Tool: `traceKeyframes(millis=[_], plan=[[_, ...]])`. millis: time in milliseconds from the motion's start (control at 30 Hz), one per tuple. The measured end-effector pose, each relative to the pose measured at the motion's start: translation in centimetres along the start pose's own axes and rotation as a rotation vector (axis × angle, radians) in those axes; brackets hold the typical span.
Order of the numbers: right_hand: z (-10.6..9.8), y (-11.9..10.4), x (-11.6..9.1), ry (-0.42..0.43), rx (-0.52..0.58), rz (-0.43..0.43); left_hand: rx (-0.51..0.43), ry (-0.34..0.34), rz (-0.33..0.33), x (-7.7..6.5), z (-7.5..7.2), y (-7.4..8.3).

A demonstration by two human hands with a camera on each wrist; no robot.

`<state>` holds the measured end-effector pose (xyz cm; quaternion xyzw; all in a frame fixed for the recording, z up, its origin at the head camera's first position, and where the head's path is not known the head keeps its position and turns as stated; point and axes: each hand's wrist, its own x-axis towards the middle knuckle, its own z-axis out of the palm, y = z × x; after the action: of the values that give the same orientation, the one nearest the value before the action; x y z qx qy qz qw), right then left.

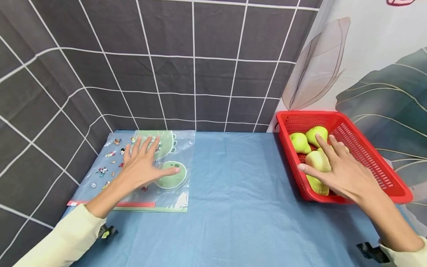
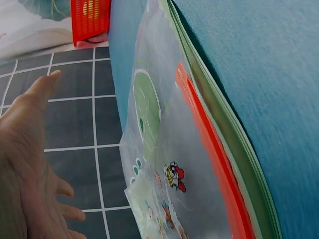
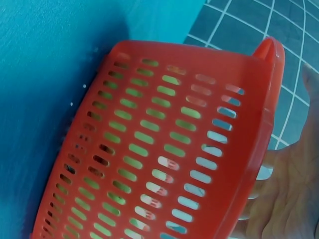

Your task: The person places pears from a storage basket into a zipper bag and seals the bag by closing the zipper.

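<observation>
A stack of clear zip bags (image 1: 180, 198) with green shapes, small cartoon prints and a red zip strip lies at the left of the blue cloth. Over it is my left hand (image 1: 141, 163), fingers spread and holding nothing; the left wrist view shows the palm apart from the bags. At the right stands a red perforated basket (image 1: 363, 148) with several yellow-green, pear-shaped fruits (image 1: 300, 142) inside. My right hand (image 1: 345, 174) is above the basket's near part with its fingers extended, hiding some of the fruit. It grips nothing; whether it touches the fruit I cannot tell.
Blue cloth (image 1: 233, 185) covers the table between the bags and the basket. Dark tile-patterned sheeting (image 1: 213, 76) rises at the back and left. A pale curtain with leaf shapes (image 1: 317, 66) hangs behind the basket. Black straps (image 1: 371, 253) sit at both wrists.
</observation>
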<state>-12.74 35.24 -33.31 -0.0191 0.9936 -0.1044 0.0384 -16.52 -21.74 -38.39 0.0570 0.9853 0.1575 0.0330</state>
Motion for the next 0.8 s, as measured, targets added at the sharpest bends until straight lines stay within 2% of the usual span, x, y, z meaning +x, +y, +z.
traceKeyframes(millis=[200,367,567,800], plan=[[-0.7,0.8,-0.2,-0.002,0.007,0.003,0.009,-0.012,0.006,-1.0,-0.6,-0.7],[-1.3,1.5,-0.2,-0.008,0.012,-0.005,0.008,-0.053,-0.007,-2.3,-1.0,-1.7],[-1.5,2.2,-0.1,-0.03,0.005,0.01,0.051,-0.093,-0.024,-3.4,-1.5,-2.9],[-1.4,2.8,-0.6,-0.038,-0.035,0.005,0.101,-0.104,0.046,-4.4,-2.0,-3.6]])
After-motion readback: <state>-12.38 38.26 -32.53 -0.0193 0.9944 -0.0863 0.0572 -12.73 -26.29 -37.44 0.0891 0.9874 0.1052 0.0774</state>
